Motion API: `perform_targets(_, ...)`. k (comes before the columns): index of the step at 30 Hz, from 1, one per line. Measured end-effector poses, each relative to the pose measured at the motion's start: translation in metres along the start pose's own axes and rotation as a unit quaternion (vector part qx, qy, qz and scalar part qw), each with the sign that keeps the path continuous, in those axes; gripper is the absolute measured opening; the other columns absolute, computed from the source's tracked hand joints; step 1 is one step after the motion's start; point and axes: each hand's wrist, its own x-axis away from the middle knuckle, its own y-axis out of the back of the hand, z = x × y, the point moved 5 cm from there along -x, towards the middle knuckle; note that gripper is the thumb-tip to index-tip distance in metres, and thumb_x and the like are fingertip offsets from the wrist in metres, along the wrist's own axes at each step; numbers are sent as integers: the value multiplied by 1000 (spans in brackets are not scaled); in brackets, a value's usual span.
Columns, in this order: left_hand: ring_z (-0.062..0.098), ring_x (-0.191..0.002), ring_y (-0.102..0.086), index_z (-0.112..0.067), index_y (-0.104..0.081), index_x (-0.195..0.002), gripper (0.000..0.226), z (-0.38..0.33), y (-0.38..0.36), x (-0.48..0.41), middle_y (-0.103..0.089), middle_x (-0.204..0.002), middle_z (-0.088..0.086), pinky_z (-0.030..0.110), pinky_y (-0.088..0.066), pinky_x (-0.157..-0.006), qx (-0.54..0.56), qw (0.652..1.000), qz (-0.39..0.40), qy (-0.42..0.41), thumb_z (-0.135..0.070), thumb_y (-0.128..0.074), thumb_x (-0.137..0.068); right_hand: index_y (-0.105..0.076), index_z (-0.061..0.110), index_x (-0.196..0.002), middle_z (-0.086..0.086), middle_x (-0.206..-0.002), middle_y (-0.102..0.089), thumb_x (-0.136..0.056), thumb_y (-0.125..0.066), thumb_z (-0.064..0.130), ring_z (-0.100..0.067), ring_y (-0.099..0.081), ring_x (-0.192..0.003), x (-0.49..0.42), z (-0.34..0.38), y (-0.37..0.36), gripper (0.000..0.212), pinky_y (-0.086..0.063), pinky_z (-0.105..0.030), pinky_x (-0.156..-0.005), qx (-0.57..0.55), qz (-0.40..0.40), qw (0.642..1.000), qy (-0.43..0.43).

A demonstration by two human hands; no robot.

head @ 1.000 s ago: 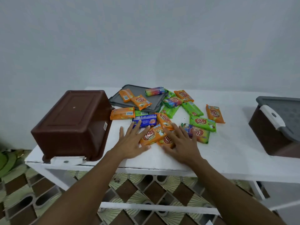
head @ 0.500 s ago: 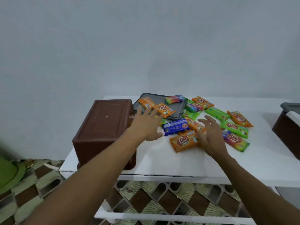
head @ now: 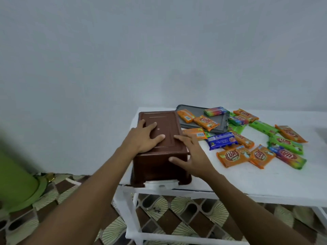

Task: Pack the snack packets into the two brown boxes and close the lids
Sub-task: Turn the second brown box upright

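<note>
A brown box stands upside down at the left end of the white table, its white latch at the near bottom edge. My left hand rests flat on the box's upturned bottom. My right hand lies against the box's right near corner, fingers spread, thumb on the near wall. Several orange, green and blue snack packets are scattered on the table to the right. A grey lid lies behind the box with packets on it.
A green object stands on the patterned floor at the left. The wall runs close behind the table. The table's white frame bars show below its top.
Both hands left the packets and moved left onto the upside-down brown box. The view swung left, so the second box at the right is out of sight.
</note>
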Motion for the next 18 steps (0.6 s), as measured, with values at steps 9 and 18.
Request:
perform_targets(9,27,-126,-42,-33,-52,-133,71,-37,11,-13,-44,-140,5,48,-33,-101,-154,982,-91,-64,-78,-26,-85,-33,41,-143,21,-133,-52,-85,-69,42,3,-55,-118,34,-46,48,68,-51,-19,-90,-150,-23,986,-64)
perform_targets(18,34,-119,-54,-17,-29,-141,121,12,27,-45,-52,-135,11,48,-41,-97,-47,998,5,38,-98,-46,-52,-47,19,-63,1,-59,-50,-99,-46,38,-17,-49,-58,32,-49,40,41,-32,-32,-55,52,-199,956,-207)
